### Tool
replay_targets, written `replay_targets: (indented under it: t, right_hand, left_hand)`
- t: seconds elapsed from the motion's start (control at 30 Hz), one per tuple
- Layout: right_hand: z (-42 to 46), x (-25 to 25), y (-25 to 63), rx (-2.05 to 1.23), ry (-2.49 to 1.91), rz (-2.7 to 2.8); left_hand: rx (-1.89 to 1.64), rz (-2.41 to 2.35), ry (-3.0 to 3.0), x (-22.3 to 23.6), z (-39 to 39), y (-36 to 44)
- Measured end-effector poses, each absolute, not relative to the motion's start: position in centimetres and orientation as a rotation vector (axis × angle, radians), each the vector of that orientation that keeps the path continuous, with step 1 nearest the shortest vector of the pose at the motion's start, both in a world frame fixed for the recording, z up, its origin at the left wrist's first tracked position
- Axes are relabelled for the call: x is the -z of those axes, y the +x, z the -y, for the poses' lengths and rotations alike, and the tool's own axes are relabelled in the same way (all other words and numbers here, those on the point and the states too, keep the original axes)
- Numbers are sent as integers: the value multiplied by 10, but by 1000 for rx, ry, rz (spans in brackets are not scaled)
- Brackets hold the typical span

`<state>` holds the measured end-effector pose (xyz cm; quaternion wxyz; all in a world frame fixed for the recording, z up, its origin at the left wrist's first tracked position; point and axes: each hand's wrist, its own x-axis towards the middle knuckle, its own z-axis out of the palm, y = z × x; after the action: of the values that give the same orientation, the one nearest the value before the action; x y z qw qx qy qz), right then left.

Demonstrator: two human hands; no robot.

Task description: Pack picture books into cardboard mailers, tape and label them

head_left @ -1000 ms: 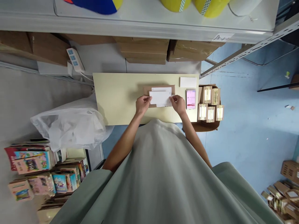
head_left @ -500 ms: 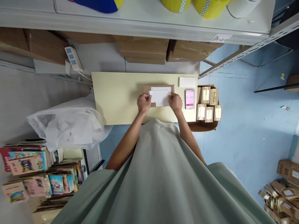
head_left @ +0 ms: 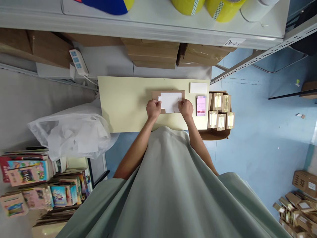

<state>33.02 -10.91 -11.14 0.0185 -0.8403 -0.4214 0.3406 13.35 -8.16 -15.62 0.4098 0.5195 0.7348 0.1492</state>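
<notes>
A flat brown cardboard box (head_left: 156,95) lies on the pale yellow table (head_left: 123,105) in front of me. Over its top is a white paper label (head_left: 171,103), overlapping another white sheet beneath it. My left hand (head_left: 154,108) pinches the label's left edge between thumb and fingers. At the right edge, my right hand (head_left: 185,108) pinches the same label. Whether the label touches the box cannot be made out. To the right of my right hand lies a phone (head_left: 201,106) with a lit pink screen, and behind it a white rectangular item (head_left: 198,87).
An open carton (head_left: 215,135) with several small taped boxes stands right of the table. A plastic bag (head_left: 74,132) and stacked books (head_left: 27,172) are at left. Above the far edge runs a metal shelf (head_left: 148,29) with tape rolls (head_left: 188,6). A power strip (head_left: 78,62) sits behind.
The held label has shifted slightly upward and now covers more of the sheet beneath. Both hands keep their pinch and have barely moved.
</notes>
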Motion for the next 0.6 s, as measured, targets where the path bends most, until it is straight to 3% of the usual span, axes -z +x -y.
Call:
replay_targets:
  t: [0.4,0.6]
  right_hand:
    - [110,109,363,-1227,-2514,1495]
    - [82,112,357,-1156,-2519,1488]
  left_hand:
    - [-344,-1847,1321,152,81,136]
    - [-338,-1846,1342,154,81,133]
